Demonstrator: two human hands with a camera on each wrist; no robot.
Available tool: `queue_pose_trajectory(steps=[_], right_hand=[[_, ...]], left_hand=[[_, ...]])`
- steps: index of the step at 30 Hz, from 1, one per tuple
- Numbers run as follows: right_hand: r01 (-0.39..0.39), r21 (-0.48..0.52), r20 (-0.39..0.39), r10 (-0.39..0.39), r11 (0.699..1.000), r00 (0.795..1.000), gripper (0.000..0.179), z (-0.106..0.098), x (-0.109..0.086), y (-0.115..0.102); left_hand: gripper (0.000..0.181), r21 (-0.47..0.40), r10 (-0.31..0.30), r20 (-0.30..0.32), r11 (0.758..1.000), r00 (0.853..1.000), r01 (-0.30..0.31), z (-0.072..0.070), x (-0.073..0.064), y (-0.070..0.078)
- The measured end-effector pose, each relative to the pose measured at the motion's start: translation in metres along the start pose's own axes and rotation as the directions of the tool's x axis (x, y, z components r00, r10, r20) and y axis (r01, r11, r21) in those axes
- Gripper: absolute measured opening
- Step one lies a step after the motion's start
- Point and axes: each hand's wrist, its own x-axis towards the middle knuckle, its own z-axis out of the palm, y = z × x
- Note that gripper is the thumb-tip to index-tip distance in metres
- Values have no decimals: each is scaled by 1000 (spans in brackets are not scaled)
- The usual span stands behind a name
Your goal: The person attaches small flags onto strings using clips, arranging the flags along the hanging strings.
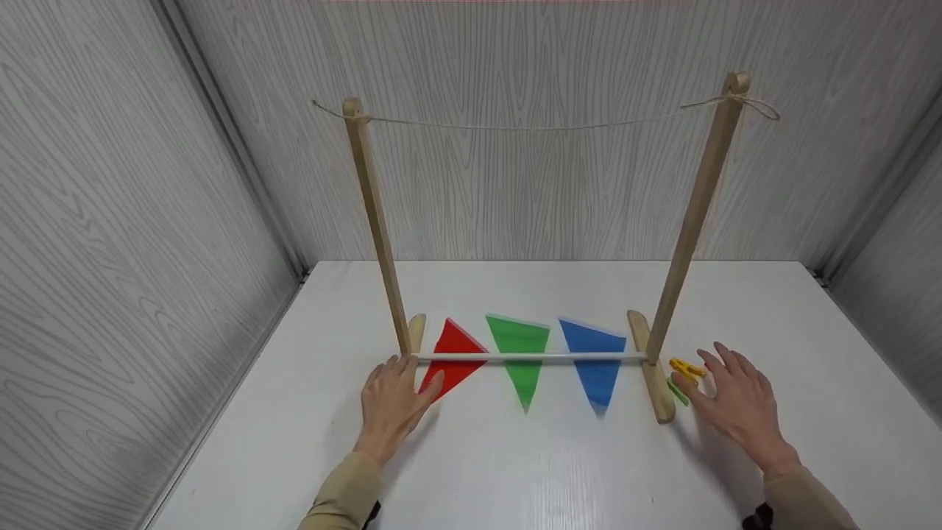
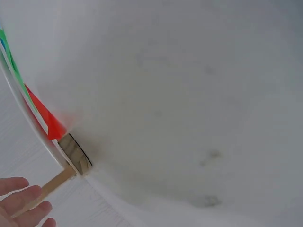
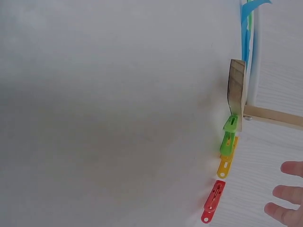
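My left hand point(image 1: 394, 405) is over the left foot of a wooden stand, fingers spread and nothing gripped. Its thumb overlaps the edge of a red triangular flag point(image 1: 452, 340) in the head view. Beside that flag lie a green flag point(image 1: 517, 340) and a blue flag point(image 1: 595, 379), all crossed by the stand's white bar point(image 1: 556, 357). On the other side, my right hand point(image 1: 739, 405) hovers with loosely bent fingers near a yellow clothespin point(image 1: 686, 366) and a green clothespin point(image 1: 678, 391). A red clothespin point(image 3: 214, 198) shows in the right wrist view, mostly hidden by the hand from above.
Two upright wooden posts, the left post point(image 1: 377, 228) and the right post point(image 1: 695, 206), rise from the table point(image 1: 544, 471). A thin string point(image 1: 515, 129) is tied between their tops, its loose ends sticking out. Grey wood-grain panels point(image 1: 530, 199) enclose the back and sides.
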Motion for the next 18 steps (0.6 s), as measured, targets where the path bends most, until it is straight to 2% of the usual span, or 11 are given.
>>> queue_pose_trajectory(steps=[2, 4, 7, 13, 18], right_hand=[[14, 35, -42, -13, 999, 999, 69, 1, -1, -3], [26, 80, -78, -19, 996, 997, 60, 3, -1, -6], [34, 157, -111, -17, 987, 994, 49, 6, -2, -9], [14, 242, -82, 6, 970, 997, 41, 10, 1, -14], [-2, 280, -55, 18, 960, 998, 37, 15, 3, -17]], left_hand=[[43, -21, 30, -48, 999, 998, -31, 3, 3, 7], [34, -54, 46, -69, 997, 997, -50, 6, 5, 15], [28, -80, 52, -60, 995, 997, -57, 10, 9, 29], [32, -143, 41, 54, 989, 998, -33, 17, 15, 55], [35, -210, 45, 159, 978, 986, -11, 24, 17, 72]])
